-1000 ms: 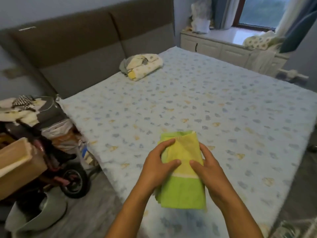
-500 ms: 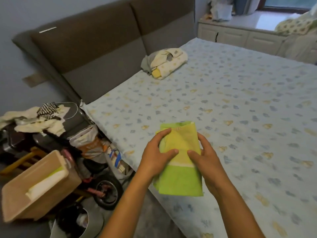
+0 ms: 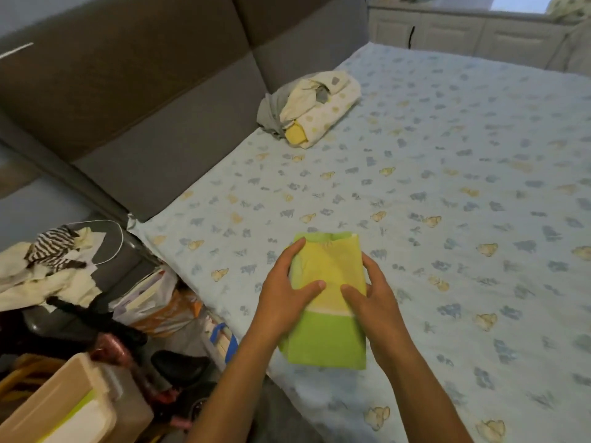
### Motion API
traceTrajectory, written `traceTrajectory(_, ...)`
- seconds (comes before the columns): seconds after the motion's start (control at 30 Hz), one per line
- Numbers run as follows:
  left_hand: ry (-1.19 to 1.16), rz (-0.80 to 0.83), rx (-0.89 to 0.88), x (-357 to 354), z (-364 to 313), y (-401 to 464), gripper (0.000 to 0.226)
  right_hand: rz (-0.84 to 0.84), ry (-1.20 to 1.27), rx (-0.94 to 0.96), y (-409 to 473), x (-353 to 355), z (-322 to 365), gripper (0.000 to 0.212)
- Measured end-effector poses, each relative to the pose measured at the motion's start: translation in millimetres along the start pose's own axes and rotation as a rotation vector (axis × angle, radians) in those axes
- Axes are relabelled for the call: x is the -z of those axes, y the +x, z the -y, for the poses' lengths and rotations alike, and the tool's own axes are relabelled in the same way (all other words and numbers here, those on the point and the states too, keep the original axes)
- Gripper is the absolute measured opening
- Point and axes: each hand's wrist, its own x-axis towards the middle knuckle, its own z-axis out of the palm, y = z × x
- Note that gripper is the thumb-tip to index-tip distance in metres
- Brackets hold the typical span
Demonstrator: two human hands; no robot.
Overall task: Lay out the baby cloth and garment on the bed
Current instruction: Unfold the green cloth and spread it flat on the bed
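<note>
A folded yellow and green baby cloth (image 3: 329,340) is held over the near edge of the bed (image 3: 447,187), which has a pale blue animal-print sheet. My left hand (image 3: 284,295) grips the cloth's left side with the thumb on top. My right hand (image 3: 371,298) grips its right side, thumb also on the yellow part. Further back near the headboard lies a bundled cream and grey garment (image 3: 313,107) with a yellow piece showing.
A grey padded headboard (image 3: 144,107) runs along the bed's left side. On the floor at the left stand a cluttered stroller with clothes (image 3: 54,266), bags (image 3: 153,308) and a beige box (image 3: 64,407). White cabinets (image 3: 463,33) line the far wall.
Both hands keep the same hold on the cloth. The view has tilted down and shifted left, so the bundled garment and headboard appear further right.
</note>
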Motion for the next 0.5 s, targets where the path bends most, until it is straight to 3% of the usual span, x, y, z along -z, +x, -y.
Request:
traceTrajectory(0.23, 0.024, 0.106, 0.062, 10.7, 61.5, 122.9, 0.079, -0.107, -0.006, -0.075, 109.9, -42.9, -26.1, 0.054)
traceTrajectory(0.5, 0.065, 0.219, 0.169, -28.0, 184.2, 244.9, 0.072, -0.213, -0.186, -0.151, 236.0, -47.1, -113.1, 0.059)
